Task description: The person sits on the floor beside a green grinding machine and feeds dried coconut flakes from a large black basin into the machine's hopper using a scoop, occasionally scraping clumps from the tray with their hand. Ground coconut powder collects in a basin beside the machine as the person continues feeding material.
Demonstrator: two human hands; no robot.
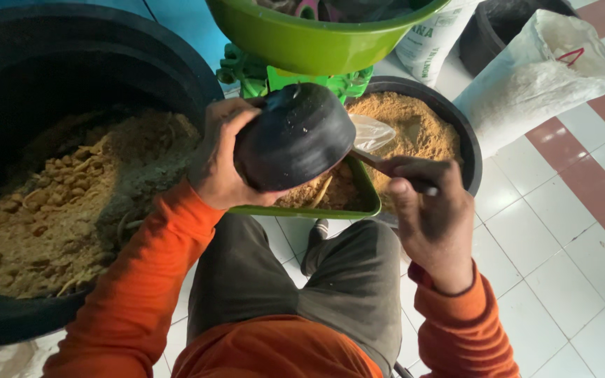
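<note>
Black bowl point(294, 136) tipped in left hand point(217, 157), right hand point(428, 210) gripping stick point(379, 164)

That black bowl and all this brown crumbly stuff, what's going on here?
A seated person in orange sleeves holds a black bowl tipped in the left hand, over a green tray under a green machine. The right hand grips a thin stick-like tool reaching toward the bowl. Brown crumbly meal fills the big black tub to the left and a smaller black tub behind the tray.
</note>
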